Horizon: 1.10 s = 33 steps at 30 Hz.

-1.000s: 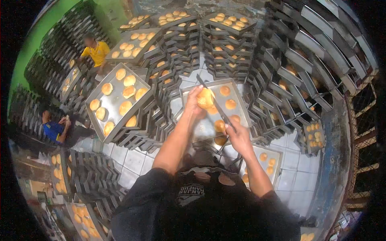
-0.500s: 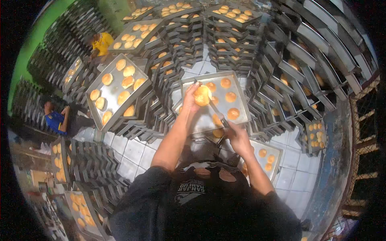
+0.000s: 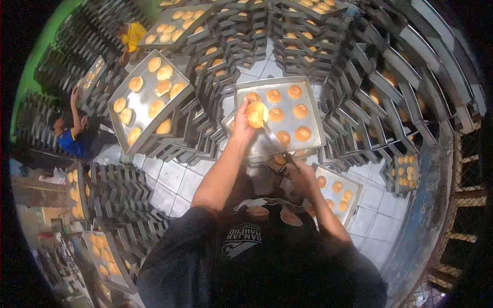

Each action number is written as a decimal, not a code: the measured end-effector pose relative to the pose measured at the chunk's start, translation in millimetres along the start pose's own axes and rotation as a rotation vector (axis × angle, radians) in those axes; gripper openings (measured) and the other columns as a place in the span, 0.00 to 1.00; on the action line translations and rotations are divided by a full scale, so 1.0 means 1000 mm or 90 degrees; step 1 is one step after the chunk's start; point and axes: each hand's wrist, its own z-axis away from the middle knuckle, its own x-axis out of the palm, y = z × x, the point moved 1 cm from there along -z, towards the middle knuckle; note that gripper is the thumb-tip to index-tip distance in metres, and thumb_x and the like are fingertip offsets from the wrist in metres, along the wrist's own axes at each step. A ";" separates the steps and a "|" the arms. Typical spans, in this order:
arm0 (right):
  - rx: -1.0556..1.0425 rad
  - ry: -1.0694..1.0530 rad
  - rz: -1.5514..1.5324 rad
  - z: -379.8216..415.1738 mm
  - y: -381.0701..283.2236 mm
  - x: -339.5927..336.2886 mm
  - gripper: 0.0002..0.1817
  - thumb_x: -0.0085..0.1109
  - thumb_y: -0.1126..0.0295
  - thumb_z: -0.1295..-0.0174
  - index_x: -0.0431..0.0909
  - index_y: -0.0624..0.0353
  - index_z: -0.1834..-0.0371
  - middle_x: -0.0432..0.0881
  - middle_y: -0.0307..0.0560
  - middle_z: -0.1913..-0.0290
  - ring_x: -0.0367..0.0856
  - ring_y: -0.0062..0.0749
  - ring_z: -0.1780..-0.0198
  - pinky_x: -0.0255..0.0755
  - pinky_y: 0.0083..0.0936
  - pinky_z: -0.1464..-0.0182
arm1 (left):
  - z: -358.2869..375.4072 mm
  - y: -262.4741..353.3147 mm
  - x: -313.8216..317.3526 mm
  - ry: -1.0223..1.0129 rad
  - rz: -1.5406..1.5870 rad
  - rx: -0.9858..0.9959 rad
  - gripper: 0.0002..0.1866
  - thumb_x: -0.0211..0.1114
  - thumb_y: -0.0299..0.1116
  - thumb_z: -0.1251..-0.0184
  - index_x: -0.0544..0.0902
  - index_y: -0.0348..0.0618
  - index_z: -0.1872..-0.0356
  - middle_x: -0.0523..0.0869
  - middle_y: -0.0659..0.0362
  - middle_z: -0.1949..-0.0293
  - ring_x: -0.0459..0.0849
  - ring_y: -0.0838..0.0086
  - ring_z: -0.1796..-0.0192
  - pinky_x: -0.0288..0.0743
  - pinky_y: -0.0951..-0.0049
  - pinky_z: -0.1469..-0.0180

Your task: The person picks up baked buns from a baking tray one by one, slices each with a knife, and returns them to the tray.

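My left hand (image 3: 243,126) is closed around a golden round bun (image 3: 254,116), with a pale yellow edge facing right. In my right hand (image 3: 302,177) is the dark handle of a flat-bladed knife (image 3: 271,136); its metal blade points up and left, the tip right at the bun's pale edge. Both hands are over the near-left part of a metal baking tray (image 3: 313,115). Browned round buns (image 3: 300,111) lie spaced out on that tray, some partly hidden behind my hand and the blade.
Left stands a stack of trays topped by a tray of buns (image 3: 142,105). Tall stacked trays (image 3: 359,92) rise on the right. A lower bun tray (image 3: 354,192) is beside my right forearm. A person in blue (image 3: 74,141) and one in yellow (image 3: 133,36) are at left.
The knife tip has shifted to the bun's lower right edge, and the bun sits slightly lower against the tray. The person in blue has raised an arm toward a tray. The view has tilted slightly.
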 end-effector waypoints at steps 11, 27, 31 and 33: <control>0.121 0.043 -0.010 -0.068 0.044 0.084 0.22 0.55 0.67 0.26 0.75 0.61 0.32 0.86 0.61 0.49 0.85 0.45 0.45 0.76 0.36 0.44 | -0.045 -0.053 -0.096 0.020 -0.054 -0.083 0.31 0.45 0.62 0.19 0.75 0.47 0.36 0.84 0.58 0.48 0.83 0.65 0.46 0.80 0.63 0.44; 0.587 0.351 -0.280 0.134 0.106 0.084 0.09 0.61 0.66 0.29 0.85 0.55 0.51 0.74 0.27 0.76 0.66 0.12 0.80 0.57 0.19 0.79 | -0.141 -0.171 -0.162 -0.203 -1.189 0.157 0.29 0.74 0.50 0.42 0.79 0.34 0.51 0.83 0.40 0.53 0.81 0.43 0.47 0.77 0.50 0.44; 0.604 0.289 -0.270 0.119 0.098 0.080 0.17 0.60 0.65 0.27 0.83 0.56 0.39 0.79 0.29 0.74 0.65 0.10 0.80 0.57 0.15 0.79 | -0.130 -0.174 -0.128 -0.290 -1.296 0.025 0.34 0.79 0.49 0.52 0.78 0.33 0.50 0.80 0.41 0.48 0.81 0.45 0.44 0.77 0.50 0.42; 0.528 0.321 -0.374 0.105 0.085 0.069 0.18 0.57 0.64 0.25 0.81 0.56 0.36 0.78 0.28 0.74 0.63 0.09 0.81 0.55 0.14 0.78 | -0.104 -0.168 -0.120 -0.334 -1.274 0.103 0.34 0.79 0.48 0.51 0.78 0.34 0.49 0.80 0.42 0.47 0.80 0.46 0.44 0.77 0.50 0.41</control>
